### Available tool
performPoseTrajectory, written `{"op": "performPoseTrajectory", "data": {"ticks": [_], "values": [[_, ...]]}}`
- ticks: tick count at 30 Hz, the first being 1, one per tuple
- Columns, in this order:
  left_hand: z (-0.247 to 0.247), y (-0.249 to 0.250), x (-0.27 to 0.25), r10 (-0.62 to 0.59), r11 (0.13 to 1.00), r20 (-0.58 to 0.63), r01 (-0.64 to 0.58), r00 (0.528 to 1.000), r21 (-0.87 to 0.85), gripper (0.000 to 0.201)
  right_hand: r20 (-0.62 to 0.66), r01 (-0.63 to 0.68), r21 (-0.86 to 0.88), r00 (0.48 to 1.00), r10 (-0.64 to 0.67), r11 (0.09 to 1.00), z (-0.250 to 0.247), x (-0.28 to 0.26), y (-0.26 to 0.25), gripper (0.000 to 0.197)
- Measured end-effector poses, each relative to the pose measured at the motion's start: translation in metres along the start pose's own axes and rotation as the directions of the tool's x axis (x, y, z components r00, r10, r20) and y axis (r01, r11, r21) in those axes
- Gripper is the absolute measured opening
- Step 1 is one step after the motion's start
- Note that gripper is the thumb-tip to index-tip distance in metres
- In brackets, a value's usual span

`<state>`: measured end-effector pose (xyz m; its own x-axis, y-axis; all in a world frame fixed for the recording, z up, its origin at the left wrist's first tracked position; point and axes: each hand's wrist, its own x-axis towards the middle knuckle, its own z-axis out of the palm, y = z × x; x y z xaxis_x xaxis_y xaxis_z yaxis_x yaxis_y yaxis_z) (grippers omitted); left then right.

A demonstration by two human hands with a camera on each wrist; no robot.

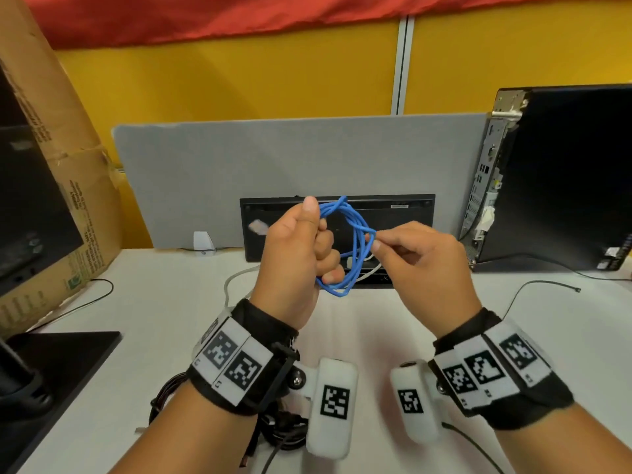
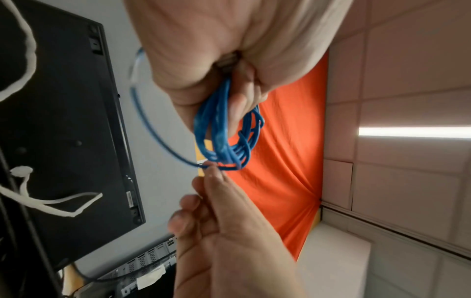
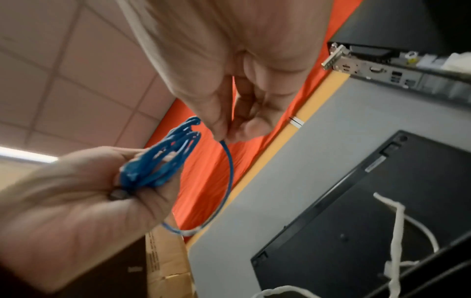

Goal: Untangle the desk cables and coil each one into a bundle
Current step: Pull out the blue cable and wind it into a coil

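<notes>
While the coiled blue cable is gripped in the left hand, 1 strand is pinched by the right hand.

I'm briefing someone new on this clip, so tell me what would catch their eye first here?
First the bright blue coiled cable, held up over the white desk in mid-frame: the left hand grips the loops while the right hand pinches one strand at the coil's right side. Next come the black-and-white patterned wrist bands in the foreground, then the yellow partition wall with red cloth above.
</notes>
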<state>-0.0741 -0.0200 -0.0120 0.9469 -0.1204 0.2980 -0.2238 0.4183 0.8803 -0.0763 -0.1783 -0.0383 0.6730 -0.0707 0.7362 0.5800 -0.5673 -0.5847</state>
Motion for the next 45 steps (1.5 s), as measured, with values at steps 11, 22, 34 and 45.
{"op": "performPoseTrajectory", "data": {"ticks": [11, 22, 34, 45], "values": [[-0.005, -0.012, 0.006, 0.039, 0.999, -0.12, -0.039, 0.992, 0.003, 0.036, 0.208, -0.351, 0.575, 0.936, 0.283, 0.739, 0.012, -0.008, -0.022, 0.027], [-0.003, -0.015, 0.004, -0.002, 0.996, 0.041, -0.002, 0.999, 0.084, 0.03, 0.076, -0.339, 0.559, 0.93, 0.36, 0.757, 0.015, -0.012, -0.019, 0.009], [-0.017, -0.024, 0.011, 0.008, 0.815, 0.046, -0.033, 0.999, 0.579, 0.02, 0.228, -0.403, 0.765, 0.899, 0.375, 0.502, 0.002, -0.002, -0.02, 0.021], [-0.016, -0.026, 0.011, 0.032, 0.6, 0.102, -0.101, 0.994, 0.794, 0.017, 0.452, -0.575, 0.64, 0.818, 0.355, 0.51, 0.001, -0.004, -0.026, 0.042]]}}
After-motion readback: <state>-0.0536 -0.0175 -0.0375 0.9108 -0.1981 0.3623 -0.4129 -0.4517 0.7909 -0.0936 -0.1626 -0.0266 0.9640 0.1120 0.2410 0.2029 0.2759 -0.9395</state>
